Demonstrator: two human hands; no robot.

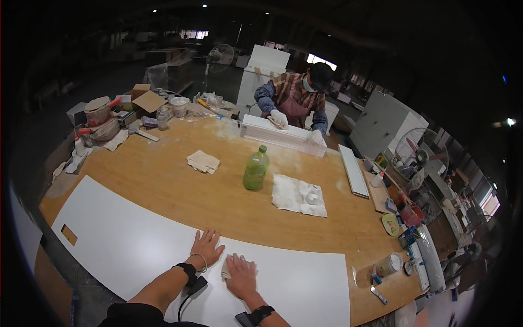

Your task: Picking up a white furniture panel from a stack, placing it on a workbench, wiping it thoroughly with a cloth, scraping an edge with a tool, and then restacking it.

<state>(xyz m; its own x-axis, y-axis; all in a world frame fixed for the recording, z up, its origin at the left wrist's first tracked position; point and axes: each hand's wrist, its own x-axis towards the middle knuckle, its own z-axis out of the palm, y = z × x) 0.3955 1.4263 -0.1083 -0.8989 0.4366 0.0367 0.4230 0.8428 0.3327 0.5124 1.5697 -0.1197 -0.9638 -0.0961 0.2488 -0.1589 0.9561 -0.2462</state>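
Note:
A large white panel (136, 240) lies flat along the near side of the wooden workbench (180, 180). My left hand (207, 246) rests flat on it with fingers spread, holding nothing. Just to its right, my right hand (241, 276) presses a small folded beige pad (226, 268) down onto the panel. Both wrists wear black bands. A small rectangular cut-out (68, 235) shows near the panel's left end.
A green bottle (255, 169) stands mid-bench beside a white cloth (298, 195) and a folded beige rag (203, 161). Across the bench a person in white gloves (279, 118) handles stacked white boards (283, 137). Tubs, boxes and tools crowd the far left; clutter and a fan (417, 146) fill the right.

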